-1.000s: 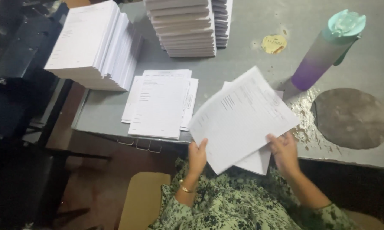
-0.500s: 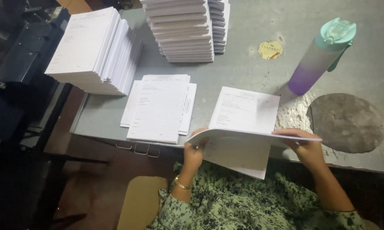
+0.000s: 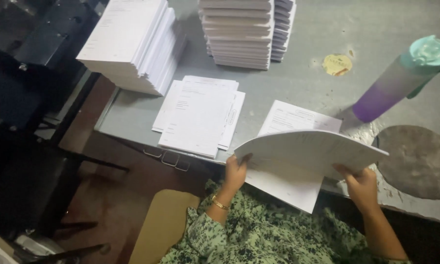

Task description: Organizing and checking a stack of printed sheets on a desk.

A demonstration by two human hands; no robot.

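I see my left hand (image 3: 235, 172) pinching the left edge of a bent sheaf of white printed sheets (image 3: 308, 154), while my right hand (image 3: 361, 186) grips its right edge; the sheaf arches above the near edge of the grey table (image 3: 298, 88). Beyond lies a loose pile of white forms (image 3: 200, 115), then a purple bottle with a mint-green cap (image 3: 400, 78) and tall stacks of white paper (image 3: 239, 32).

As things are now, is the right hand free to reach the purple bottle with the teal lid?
Probably not at once. The right hand grips the lifted sheaf of printed sheets together with the left hand. The purple bottle stands beyond on the grey table, with nothing in between.
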